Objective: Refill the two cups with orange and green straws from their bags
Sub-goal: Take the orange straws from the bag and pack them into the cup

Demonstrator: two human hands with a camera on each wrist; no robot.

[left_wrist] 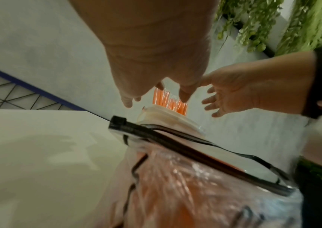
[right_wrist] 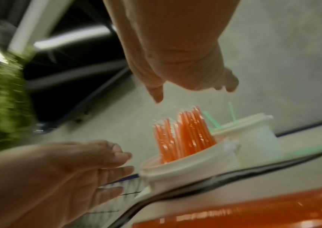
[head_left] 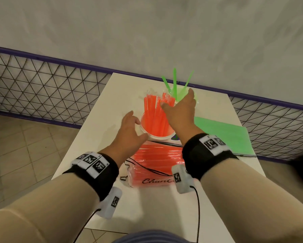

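Note:
A white cup [head_left: 158,137] packed with orange straws [head_left: 155,120] stands mid-table. Behind it a second cup [right_wrist: 253,135] holds a few green straws [head_left: 174,83]. My left hand [head_left: 132,127] is open beside the orange cup's left rim, fingers spread and holding nothing. My right hand [head_left: 178,102] hovers open over the tops of the orange straws [right_wrist: 185,132], fingers spread and empty. The orange straw bag [head_left: 156,163] lies flat in front of the cups, under my wrists. The green straw bag [head_left: 222,135] lies at the right.
The white table [head_left: 122,92] is small; its far edge meets a purple-framed wire fence [head_left: 42,81] and a grey wall. Tiled floor drops off at the left. Black cables run from my wrist cameras across the orange bag [left_wrist: 175,185].

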